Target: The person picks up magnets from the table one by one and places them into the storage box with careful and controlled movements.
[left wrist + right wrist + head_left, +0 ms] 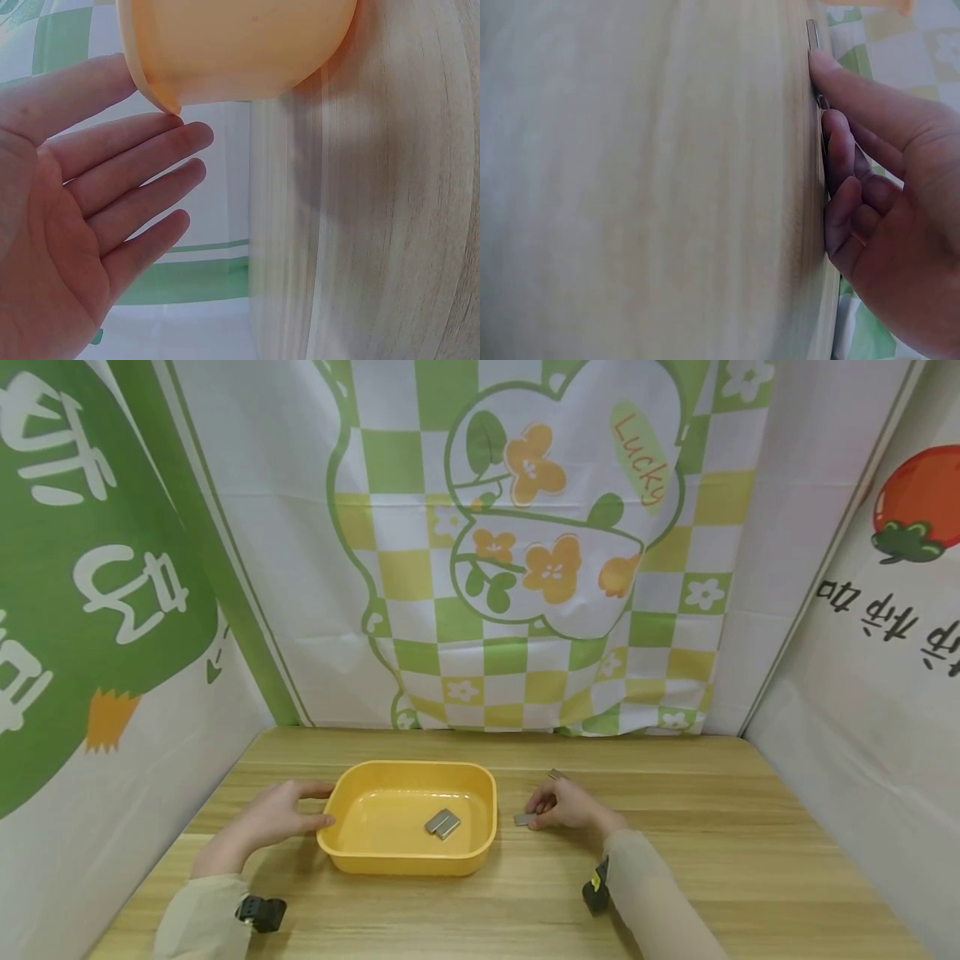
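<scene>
A yellow plastic basin (408,865) stands on the wooden table, with a few small flat silver metal blocks (442,823) on its floor. My left hand (281,814) is at the basin's left side, its thumb and index finger touching the rim (133,64) while the other fingers extend straight. To the right of the basin, my right hand (566,806) pinches another flat metal block (522,819) low at the tabletop; its remaining fingers are curled. The thumb partly covers that block (813,34) in the right wrist view.
One more metal block (556,773) lies just behind my right hand. The wooden table (675,860) meets a printed checkered cloth (517,660) at the back. Printed cloth walls stand on both sides. Each wrist carries a small black camera (261,912).
</scene>
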A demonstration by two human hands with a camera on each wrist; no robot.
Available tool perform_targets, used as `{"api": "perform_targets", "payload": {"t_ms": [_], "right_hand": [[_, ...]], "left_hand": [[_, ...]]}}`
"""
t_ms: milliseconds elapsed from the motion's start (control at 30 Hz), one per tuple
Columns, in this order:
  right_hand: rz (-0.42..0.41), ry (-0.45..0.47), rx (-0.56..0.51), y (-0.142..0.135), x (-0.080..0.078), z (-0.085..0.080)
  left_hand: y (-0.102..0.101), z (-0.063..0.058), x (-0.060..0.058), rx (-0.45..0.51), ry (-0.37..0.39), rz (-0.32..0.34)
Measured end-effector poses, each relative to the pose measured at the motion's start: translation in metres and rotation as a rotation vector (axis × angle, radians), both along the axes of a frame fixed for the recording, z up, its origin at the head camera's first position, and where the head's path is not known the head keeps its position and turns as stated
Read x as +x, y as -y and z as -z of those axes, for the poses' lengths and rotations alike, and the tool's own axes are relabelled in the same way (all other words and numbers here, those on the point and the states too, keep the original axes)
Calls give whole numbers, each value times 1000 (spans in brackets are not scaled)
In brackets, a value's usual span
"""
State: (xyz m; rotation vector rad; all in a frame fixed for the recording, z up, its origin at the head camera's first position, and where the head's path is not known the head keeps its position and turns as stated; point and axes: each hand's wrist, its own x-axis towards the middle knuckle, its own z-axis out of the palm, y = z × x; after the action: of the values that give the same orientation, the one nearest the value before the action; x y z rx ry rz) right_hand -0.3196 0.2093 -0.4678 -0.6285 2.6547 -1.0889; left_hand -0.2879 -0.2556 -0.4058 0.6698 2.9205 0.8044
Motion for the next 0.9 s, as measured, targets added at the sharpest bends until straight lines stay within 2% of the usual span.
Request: {"api": "perform_targets", "payload": {"t_ms": [600, 900], "right_hand": [[-33, -31, -48, -1, -1, 2], [-15, -1, -41, -1, 0, 2]], "left_hand": [[0, 0, -1, -6, -1, 0], [0, -1, 0, -9, -11, 6]]}}
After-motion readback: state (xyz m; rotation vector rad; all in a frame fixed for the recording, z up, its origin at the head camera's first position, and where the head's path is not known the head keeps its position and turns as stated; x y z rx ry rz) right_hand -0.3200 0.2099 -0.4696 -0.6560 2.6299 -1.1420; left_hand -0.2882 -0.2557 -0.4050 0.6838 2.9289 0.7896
